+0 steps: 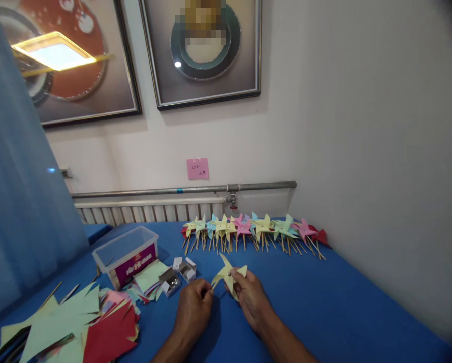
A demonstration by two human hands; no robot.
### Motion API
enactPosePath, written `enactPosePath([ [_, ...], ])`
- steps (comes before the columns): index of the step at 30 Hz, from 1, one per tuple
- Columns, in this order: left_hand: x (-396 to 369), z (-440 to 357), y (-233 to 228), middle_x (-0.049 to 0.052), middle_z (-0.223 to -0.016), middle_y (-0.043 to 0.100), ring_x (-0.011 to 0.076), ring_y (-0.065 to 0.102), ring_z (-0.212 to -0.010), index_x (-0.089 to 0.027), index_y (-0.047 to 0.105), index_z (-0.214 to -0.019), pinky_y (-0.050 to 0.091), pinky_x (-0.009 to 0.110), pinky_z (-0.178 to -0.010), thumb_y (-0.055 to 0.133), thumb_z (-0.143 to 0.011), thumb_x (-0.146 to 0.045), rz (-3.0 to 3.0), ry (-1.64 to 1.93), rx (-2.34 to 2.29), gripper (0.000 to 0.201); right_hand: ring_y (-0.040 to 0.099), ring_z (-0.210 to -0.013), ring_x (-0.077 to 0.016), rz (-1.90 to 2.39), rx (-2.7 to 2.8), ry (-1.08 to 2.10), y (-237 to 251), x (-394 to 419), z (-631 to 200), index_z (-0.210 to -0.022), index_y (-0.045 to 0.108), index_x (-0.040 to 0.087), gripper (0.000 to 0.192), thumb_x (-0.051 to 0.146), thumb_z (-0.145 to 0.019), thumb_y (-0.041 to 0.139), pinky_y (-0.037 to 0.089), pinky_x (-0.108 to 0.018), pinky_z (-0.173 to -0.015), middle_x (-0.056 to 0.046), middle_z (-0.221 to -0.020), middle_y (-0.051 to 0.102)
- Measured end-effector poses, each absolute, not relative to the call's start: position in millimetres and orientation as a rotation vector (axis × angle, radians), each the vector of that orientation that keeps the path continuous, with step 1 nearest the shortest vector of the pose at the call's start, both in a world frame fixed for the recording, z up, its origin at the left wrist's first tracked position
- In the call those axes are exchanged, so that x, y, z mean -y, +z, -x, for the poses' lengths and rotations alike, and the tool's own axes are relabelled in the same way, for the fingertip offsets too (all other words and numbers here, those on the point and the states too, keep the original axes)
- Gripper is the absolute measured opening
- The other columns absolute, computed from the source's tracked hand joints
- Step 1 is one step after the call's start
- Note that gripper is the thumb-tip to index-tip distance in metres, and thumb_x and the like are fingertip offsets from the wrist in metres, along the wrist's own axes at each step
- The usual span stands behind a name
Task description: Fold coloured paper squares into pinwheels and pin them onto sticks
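A pale yellow paper pinwheel with a shiny pin at its centre is held above the blue table by my right hand. The thumb lies on its front near the pin, and the fingers are behind the paper. My left hand is closed just left of the pinwheel, its curled fingertips at the tip of the left blade. Whether they grip that tip or something small is hidden. Just beyond my left hand stand two small open boxes, a grey one with shiny bits inside and a white-flapped one.
Many pinwheels on sticks lie in a row at the table's far side. Left are a clear plastic tub, a stack of small paper pieces and a pile of larger coloured sheets. A radiator and a blue curtain border the table.
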State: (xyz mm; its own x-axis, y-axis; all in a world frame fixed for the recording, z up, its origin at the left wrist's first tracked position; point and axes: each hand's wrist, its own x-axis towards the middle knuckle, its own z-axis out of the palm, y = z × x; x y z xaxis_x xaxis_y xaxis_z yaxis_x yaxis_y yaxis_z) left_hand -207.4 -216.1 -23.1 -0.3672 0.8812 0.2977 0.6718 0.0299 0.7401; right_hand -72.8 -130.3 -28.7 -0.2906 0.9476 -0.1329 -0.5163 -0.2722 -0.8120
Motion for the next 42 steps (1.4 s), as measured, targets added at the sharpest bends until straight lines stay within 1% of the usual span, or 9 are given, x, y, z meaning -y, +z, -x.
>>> enactPosePath([
  [4, 216.6, 206.6, -23.9, 0.002, -0.070, 0.066, 0.0175, 0.058, -0.069, -0.017, 0.062, -0.069, 0.036, 0.027, -0.067, 0.052, -0.083, -0.017, -1.630, 1.258, -2.049, 0.017, 0.074, -0.071, -0.0220, 0.780, 0.833, 1.765, -31.0, 131.1, 72.1, -0.082, 0.064, 0.022, 0.039, 0.031, -0.056, 0.091, 0.055, -0.028, -0.060, 0.000, -0.070, 0.074],
  [8, 216.3, 206.5, -25.5, 0.001, -0.068, 0.064, 0.0167, 0.057, -0.067, -0.018, 0.060, -0.068, 0.036, 0.027, -0.066, 0.052, -0.083, -0.018, -1.641, 1.279, -2.033, 0.017, 0.073, -0.065, -0.0209, 0.831, 0.835, 1.743, -34.2, 131.1, 72.9, -0.083, 0.062, 0.023, 0.040, 0.033, -0.057, 0.091, 0.057, -0.029, -0.062, 0.002, -0.067, 0.073],
  [11, 216.1, 206.6, -25.2, 0.000, -0.066, 0.062, 0.0162, 0.056, -0.066, -0.018, 0.058, -0.066, 0.034, 0.027, -0.065, 0.052, -0.083, -0.018, -1.646, 1.282, -2.037, 0.017, 0.072, -0.062, -0.0216, 0.876, 0.887, 1.714, -37.1, 130.7, 75.0, -0.084, 0.062, 0.023, 0.040, 0.035, -0.059, 0.090, 0.057, -0.030, -0.058, 0.001, -0.065, 0.073],
  [14, 216.7, 205.7, -23.0, -0.001, -0.065, 0.060, 0.0153, 0.055, -0.065, -0.019, 0.057, -0.065, 0.034, 0.026, -0.064, 0.052, -0.082, -0.017, -1.647, 1.284, -2.034, 0.017, 0.070, -0.059, -0.0208, 0.901, 0.927, 1.685, -39.0, 130.8, 76.1, -0.085, 0.064, 0.022, 0.039, 0.037, -0.060, 0.090, 0.055, -0.028, -0.053, 0.001, -0.062, 0.072],
  [19, 217.8, 204.2, -19.0, -0.002, -0.065, 0.060, 0.0143, 0.054, -0.065, -0.018, 0.057, -0.066, 0.034, 0.025, -0.064, 0.053, -0.081, -0.014, -1.609, 1.269, -2.046, 0.017, 0.069, -0.057, -0.0179, 0.857, 0.948, 1.705, -37.8, 133.6, 74.8, -0.084, 0.069, 0.019, 0.035, 0.035, -0.061, 0.091, 0.055, -0.027, -0.055, 0.000, -0.066, 0.073],
  [22, 217.7, 205.1, -18.5, -0.001, -0.065, 0.060, 0.0144, 0.054, -0.065, -0.018, 0.057, -0.066, 0.034, 0.025, -0.063, 0.053, -0.083, -0.016, -1.600, 1.273, -2.031, 0.018, 0.071, -0.061, -0.0185, 0.813, 0.923, 1.741, -34.7, 136.1, 73.6, -0.086, 0.070, 0.018, 0.036, 0.030, -0.059, 0.092, 0.055, -0.027, -0.057, -0.002, -0.071, 0.075],
  [26, 217.3, 206.8, -18.7, 0.000, -0.067, 0.062, 0.0151, 0.056, -0.067, -0.018, 0.058, -0.067, 0.034, 0.026, -0.065, 0.053, -0.083, -0.016, -1.614, 1.272, -2.036, 0.017, 0.073, -0.069, -0.0190, 0.804, 0.825, 1.799, -29.6, 136.9, 71.1, -0.084, 0.069, 0.018, 0.040, 0.025, -0.055, 0.095, 0.058, -0.028, -0.066, -0.003, -0.078, 0.076],
  [33, 218.3, 207.3, -17.3, 0.000, -0.068, 0.062, 0.0162, 0.057, -0.070, -0.018, 0.060, -0.068, 0.035, 0.026, -0.068, 0.053, -0.081, -0.013, -1.688, 1.223, -2.033, 0.016, 0.070, -0.067, -0.0160, 0.800, 0.714, 1.820, -26.1, 131.8, 66.8, -0.078, 0.066, 0.019, 0.041, 0.025, -0.052, 0.097, 0.061, -0.030, -0.073, 0.001, -0.072, 0.074],
  [42, 220.8, 203.8, -14.4, 0.001, -0.070, 0.064, 0.0160, 0.056, -0.069, -0.018, 0.062, -0.069, 0.035, 0.026, -0.067, 0.052, -0.081, -0.012, -1.696, 1.233, -2.035, 0.017, 0.074, -0.076, -0.0206, 0.812, 0.767, 1.824, -27.3, 134.7, 68.8, -0.078, 0.068, 0.018, 0.036, 0.026, -0.055, 0.094, 0.059, -0.029, -0.067, -0.001, -0.072, 0.074],
])
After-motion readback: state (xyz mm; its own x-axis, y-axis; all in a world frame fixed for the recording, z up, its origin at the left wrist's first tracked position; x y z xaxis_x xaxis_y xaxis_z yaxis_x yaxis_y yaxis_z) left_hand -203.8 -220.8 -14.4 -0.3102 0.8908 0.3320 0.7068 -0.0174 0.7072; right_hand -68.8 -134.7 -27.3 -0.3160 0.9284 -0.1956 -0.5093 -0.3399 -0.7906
